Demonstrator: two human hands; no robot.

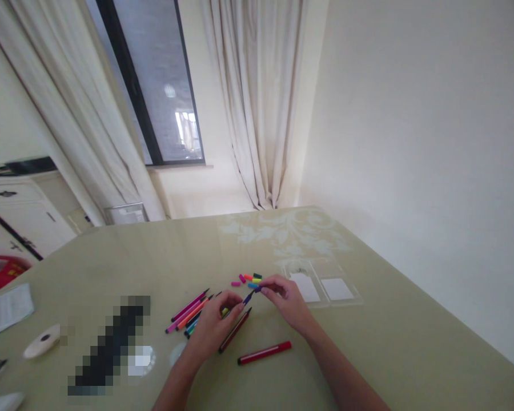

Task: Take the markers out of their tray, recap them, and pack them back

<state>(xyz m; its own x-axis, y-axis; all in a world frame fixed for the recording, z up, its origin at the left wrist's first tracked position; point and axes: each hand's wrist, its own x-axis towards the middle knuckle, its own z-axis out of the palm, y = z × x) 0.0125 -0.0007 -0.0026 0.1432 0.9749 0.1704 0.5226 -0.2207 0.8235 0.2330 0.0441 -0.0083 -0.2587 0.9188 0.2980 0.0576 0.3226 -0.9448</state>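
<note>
My left hand (212,322) is closed around a purple felt-tip marker (247,299) whose dark tip points up and to the right. Between the fingertips of my right hand (292,301) is a small purple cap (258,289), right at the marker's tip; whether the two touch is hard to tell. Beyond my hands lies a loose group of small coloured caps (242,278). Several uncapped markers (191,305) lie side by side, partly hidden behind my left hand. A dark red uncapped marker (235,332) rests below my fingers, and a red capped marker (264,353) lies nearer me.
A clear plastic case (321,285) with white inserts lies at the right. On the left are a pixelated dark object (111,345), a white oval object (43,341) and a pale packet (7,311). A wall (411,142) borders the table's right edge.
</note>
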